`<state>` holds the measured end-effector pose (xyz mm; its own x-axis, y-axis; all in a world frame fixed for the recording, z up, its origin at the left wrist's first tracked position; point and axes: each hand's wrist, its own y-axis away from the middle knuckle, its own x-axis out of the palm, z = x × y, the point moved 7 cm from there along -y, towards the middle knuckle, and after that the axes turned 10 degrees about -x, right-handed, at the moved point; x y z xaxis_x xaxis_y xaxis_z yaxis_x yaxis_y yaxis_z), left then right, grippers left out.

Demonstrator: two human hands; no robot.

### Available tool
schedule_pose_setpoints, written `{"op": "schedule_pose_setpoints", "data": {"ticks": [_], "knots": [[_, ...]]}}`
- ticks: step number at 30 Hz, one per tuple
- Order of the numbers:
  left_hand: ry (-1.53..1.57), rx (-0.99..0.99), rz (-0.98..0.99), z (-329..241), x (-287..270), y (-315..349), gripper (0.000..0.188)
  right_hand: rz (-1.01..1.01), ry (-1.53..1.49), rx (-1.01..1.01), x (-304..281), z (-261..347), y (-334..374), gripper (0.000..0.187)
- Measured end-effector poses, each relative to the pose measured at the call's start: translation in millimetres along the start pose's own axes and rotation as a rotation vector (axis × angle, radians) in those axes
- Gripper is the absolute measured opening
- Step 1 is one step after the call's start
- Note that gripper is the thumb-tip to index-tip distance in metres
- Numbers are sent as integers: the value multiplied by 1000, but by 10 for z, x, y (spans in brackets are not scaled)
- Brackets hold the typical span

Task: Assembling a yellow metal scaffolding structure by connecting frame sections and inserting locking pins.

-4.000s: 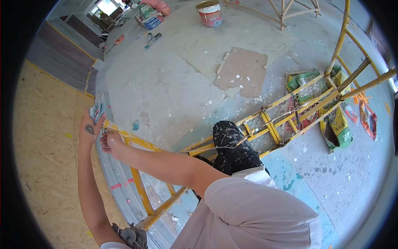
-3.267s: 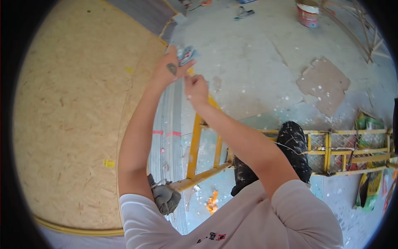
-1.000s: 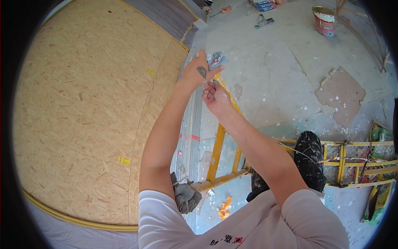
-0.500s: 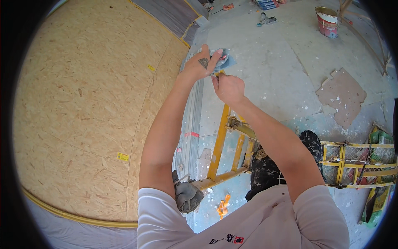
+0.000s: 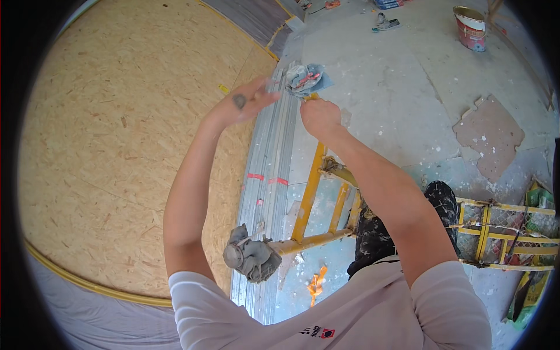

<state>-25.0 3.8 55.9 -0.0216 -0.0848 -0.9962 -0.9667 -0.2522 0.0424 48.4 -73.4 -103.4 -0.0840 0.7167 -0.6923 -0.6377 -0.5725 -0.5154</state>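
My right hand is closed round the upper end of a yellow metal frame, with a bit of yellow showing just above the fingers. Beyond that fist, a crumpled grey-blue wrapping with pinkish-red bits sits at the frame's end. Off to the left, my left hand hangs apart from it in front of the board, its fingers stretched out and smeared by motion. A second grey crumpled wrapping covers the frame's nearer left end.
A large chipboard panel fills the left side. Long metal profiles lie alongside it. On the right are a mesh platform, a broken board piece and a paint bucket. An orange strip lies on the floor.
My left hand has come off the grey-blue wrapping and moved left and slightly nearer. My right hand stays at the frame's end. The view has shifted a little, showing more of the metal profiles.
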Motion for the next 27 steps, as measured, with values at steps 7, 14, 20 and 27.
{"op": "schedule_pose_setpoints", "data": {"ticks": [7,14,20,27], "knots": [[774,72,43,475,353,1909,52,-130,-160,113,85,-54,71,46],[1384,53,-321,448,1304,3022,87,-299,-447,349,591,-311,-205,47],[1526,139,-543,391,1310,2981,69,-203,-1900,625,899,-32,66,41],[1513,166,-569,432,1396,3026,63,-337,-2154,601,923,41,207,36]]}}
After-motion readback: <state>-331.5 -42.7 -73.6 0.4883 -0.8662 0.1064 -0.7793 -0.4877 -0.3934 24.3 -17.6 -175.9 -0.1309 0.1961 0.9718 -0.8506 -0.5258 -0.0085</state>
